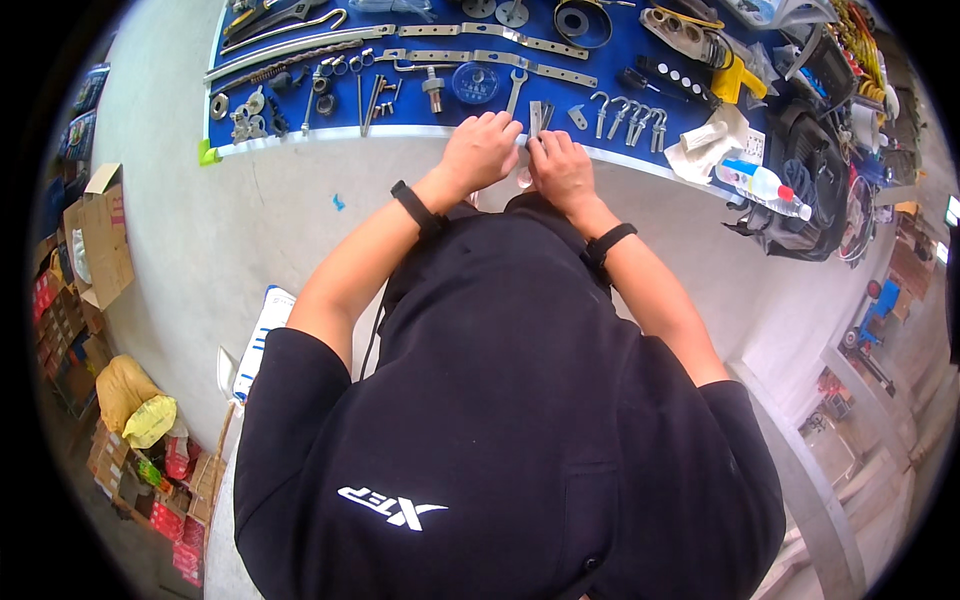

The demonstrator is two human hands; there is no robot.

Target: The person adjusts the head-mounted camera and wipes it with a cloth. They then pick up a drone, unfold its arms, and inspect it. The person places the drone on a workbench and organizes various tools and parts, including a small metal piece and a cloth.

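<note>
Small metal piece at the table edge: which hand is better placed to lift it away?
Probably the right hand: its fingertips pinch the small metal piece, while the left hand only rests against it at the blue table edge.

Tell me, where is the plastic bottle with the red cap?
The plastic bottle lies at the table's right end, right of the right hand, beside a white cloth.

Bare shiny metal hooks [625, 118] and wrench [514, 92] lie on a matt blue tabletop [420, 115].

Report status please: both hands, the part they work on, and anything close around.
Left hand and right hand together at blue table edge, pinching small metal piece. Grip details hidden. Wrench and hooks close beyond.
</note>
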